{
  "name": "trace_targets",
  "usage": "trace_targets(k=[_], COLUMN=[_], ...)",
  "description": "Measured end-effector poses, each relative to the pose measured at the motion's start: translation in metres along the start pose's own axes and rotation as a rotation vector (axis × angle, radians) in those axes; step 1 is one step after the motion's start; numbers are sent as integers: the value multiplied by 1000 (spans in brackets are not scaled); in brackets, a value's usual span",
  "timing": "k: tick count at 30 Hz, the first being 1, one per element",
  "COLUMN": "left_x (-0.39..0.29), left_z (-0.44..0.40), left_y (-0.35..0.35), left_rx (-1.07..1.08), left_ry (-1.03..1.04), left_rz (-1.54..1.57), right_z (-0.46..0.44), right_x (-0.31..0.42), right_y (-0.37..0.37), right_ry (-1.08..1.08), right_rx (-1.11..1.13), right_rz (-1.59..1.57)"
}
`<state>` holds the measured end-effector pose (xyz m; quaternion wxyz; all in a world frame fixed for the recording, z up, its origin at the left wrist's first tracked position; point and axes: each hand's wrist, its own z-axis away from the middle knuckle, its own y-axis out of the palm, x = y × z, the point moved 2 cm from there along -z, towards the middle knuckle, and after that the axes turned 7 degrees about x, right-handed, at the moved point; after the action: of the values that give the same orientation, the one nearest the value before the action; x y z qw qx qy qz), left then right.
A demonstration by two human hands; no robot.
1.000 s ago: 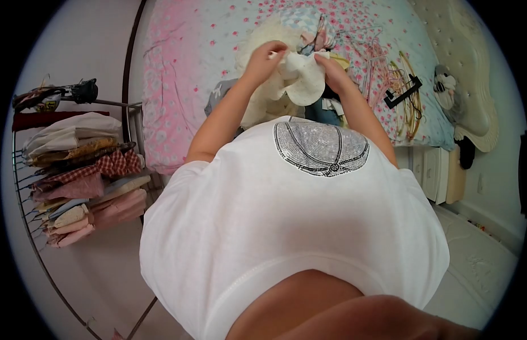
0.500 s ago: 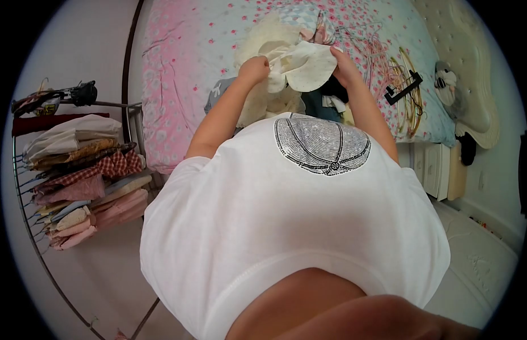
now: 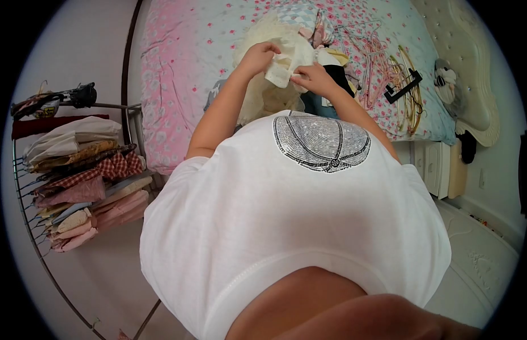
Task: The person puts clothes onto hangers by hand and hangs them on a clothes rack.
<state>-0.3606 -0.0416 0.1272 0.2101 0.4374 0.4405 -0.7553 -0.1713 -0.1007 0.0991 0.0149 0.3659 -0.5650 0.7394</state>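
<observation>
A cream garment (image 3: 298,50) with white cloth parts is gathered between both hands above the bed. My left hand (image 3: 262,58) grips its left side, with thumb and fingers bent around the fabric. At the garment's lower right edge, my right hand (image 3: 314,77) pinches the cloth closed between thumb and fingers. Pale sheer ruffled fabric (image 3: 249,45) spreads behind and below the left hand; whether it belongs to the same garment I cannot tell. Dark clothing (image 3: 338,75) lies just right of my right hand.
The flowered bed (image 3: 178,73) carries pink hangers (image 3: 372,51), gold hangers (image 3: 413,107) and a black clip-like object (image 3: 404,88) at right. A checked folded cloth (image 3: 297,16) lies at the back. A clothes rack (image 3: 15,164) with hung garments stands left, a white cabinet (image 3: 436,170) right.
My right hand has moved left and slightly down, close to the left hand. The white cloth that was spread wide between the hands is now folded in, uncovering dark and yellow clothing behind it.
</observation>
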Motion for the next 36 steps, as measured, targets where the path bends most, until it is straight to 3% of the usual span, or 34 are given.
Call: trace_targets(k=[2,5,8,12,14,18,20,23,26,29,32,36], left_x=[19,28,19,-14,-22,-21,-11,-1,-4,-21,-24,-21], left_z=[-9,-4,-1,12,18,22,22,25,23,21,19,19], left_y=[-5,0,9,10,10,0,-8,-14,-6,4,17,27], left_rx=[-70,-45,82,88,73,59,20,-50,-94,60,116,99], left_ry=[69,-53,57,247,306,116,-101,-257,202,169,104,178], left_rz=[-282,-216,-105,-39,-48,-86,-109,-242,-339,-99,-10,-28], right_z=[-1,4,-10,-31,-43,-35,-27,-20,-15,-11,-10,-10], right_x=[-9,-7,-30,-34,-53,-34,-20,-11,5,14,11,8], right_y=[2,-1,7,5,18,3,-4,-3,-8,-15,-18,-17], right_ry=[68,200,41,18,108,221,139,26,12,42,59,46], right_rx=[89,91,-216,-390,-346,-229,-267,-340,-329,-319,-364,-386], right_rz=[-81,-186,-120,-15,-138,-260,-244,-271,-284,-259,-254,-281])
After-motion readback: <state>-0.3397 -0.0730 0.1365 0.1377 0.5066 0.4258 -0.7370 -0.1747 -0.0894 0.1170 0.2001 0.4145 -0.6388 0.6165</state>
